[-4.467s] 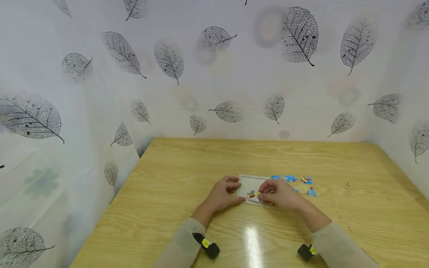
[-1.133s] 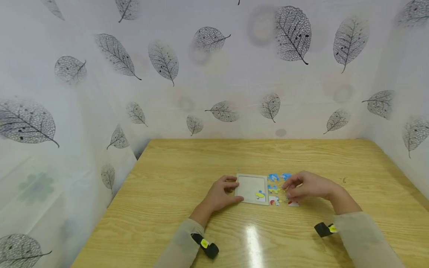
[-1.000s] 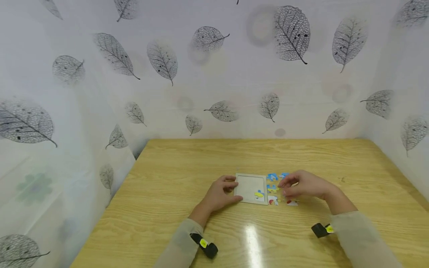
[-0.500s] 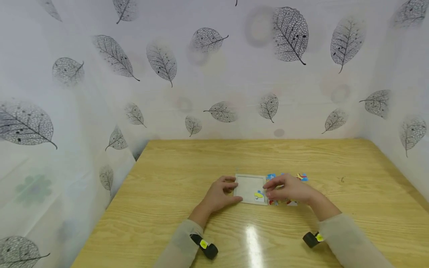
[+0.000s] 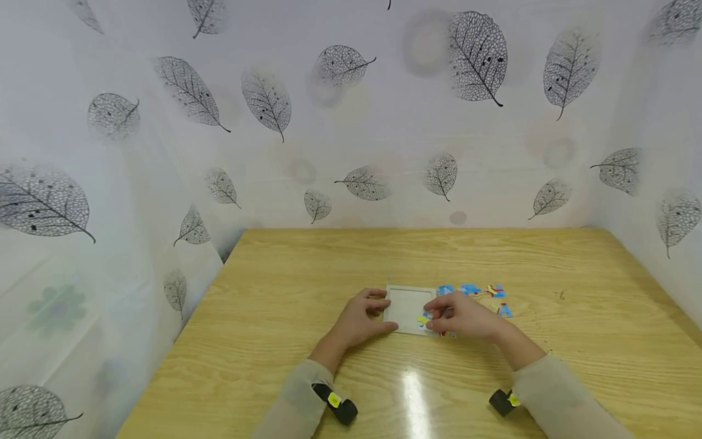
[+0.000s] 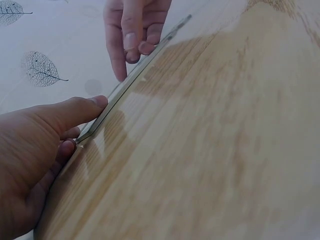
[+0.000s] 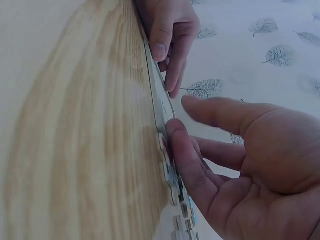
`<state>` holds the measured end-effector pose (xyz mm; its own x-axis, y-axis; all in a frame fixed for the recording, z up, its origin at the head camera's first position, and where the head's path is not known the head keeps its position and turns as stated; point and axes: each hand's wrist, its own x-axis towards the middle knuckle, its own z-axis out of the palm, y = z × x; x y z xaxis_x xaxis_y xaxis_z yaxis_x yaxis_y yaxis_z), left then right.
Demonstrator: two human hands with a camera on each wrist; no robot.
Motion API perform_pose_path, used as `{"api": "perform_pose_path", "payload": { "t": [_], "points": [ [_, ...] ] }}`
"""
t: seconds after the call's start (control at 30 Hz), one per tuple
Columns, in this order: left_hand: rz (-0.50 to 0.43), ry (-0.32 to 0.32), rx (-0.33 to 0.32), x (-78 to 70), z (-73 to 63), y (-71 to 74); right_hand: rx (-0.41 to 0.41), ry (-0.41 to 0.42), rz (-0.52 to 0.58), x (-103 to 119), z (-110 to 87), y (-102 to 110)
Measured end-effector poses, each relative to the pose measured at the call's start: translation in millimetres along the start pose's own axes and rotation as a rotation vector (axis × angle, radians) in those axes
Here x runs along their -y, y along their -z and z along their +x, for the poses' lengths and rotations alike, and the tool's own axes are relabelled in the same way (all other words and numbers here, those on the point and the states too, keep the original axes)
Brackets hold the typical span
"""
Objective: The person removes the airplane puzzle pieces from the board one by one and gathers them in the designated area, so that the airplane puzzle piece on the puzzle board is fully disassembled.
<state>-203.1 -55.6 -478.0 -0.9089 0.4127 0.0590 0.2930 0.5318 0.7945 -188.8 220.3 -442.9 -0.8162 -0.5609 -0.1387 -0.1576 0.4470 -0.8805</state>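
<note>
My left hand (image 5: 359,322) grips the left side of a pale square puzzle tray (image 5: 404,299), its thumb along the near left corner. In the left wrist view the thumb (image 6: 82,111) lies on the tray's edge and the other fingers curl beside it. Set in the tray's near right corner is a blue, yellow and white jigsaw piece (image 5: 422,321). My right hand (image 5: 466,317) is over that corner, fingertips at the piece and partly covering it. Whether thumb and finger pinch it is unclear; a gap shows between their tips in the right wrist view.
Several loose jigsaw pieces lie right of the tray, among them blue ones (image 5: 470,289) at the back and a yellow, red and blue one (image 5: 495,291). Some are hidden under the right hand. The wooden table (image 5: 307,262) ends at a leaf-patterned curtain (image 5: 395,122).
My right hand has moved left from the loose pieces to the tray's near right corner. Since the oldest frame the corner piece has come to lie flat there. The left hand has stayed put.
</note>
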Motion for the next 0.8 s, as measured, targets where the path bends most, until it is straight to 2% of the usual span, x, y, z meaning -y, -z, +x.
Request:
{"api": "perform_pose_path", "payload": {
  "t": [0.37,0.57,0.8],
  "points": [
    [-0.009,0.014,-0.002,-0.2,0.1,-0.1,-0.019,0.014,-0.04,0.7,3.3,-4.1],
    [-0.036,0.016,-0.002,-0.8,-0.5,0.3,-0.041,-0.021,-0.008,2.3,2.2,-4.7],
    [-0.017,0.01,0.001,-0.2,-0.2,0.2,-0.069,-0.035,0.027,5.3,-2.3,0.9]
  ]
}}
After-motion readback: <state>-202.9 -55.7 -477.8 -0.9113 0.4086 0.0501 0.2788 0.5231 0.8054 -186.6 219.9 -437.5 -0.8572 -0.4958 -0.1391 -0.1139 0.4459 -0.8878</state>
